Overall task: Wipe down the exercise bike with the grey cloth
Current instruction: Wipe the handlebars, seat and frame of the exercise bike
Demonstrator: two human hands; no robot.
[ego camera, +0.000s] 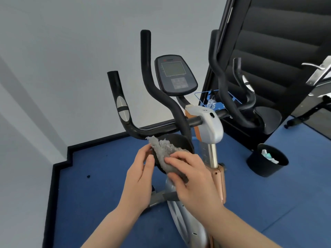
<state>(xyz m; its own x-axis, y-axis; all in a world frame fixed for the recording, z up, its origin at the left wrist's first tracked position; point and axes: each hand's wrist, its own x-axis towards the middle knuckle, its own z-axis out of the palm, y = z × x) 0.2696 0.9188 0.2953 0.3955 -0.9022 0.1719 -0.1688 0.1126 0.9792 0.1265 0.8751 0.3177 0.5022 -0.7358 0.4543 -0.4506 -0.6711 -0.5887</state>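
Two bare forearms, foreground. Right hand: fingers curled over grey cloth, gripping its lower end. Left hand: fingers loosely bent, tips and thumb touching the cloth's left edge. Cloth: crumpled, held just below the left handlebar, in front of a round black part of the exercise bike. Console: dark screen, tilted, between two upright black grips. Floor: blue, black skirting. Black bin: right of the bike, holds white and teal scraps
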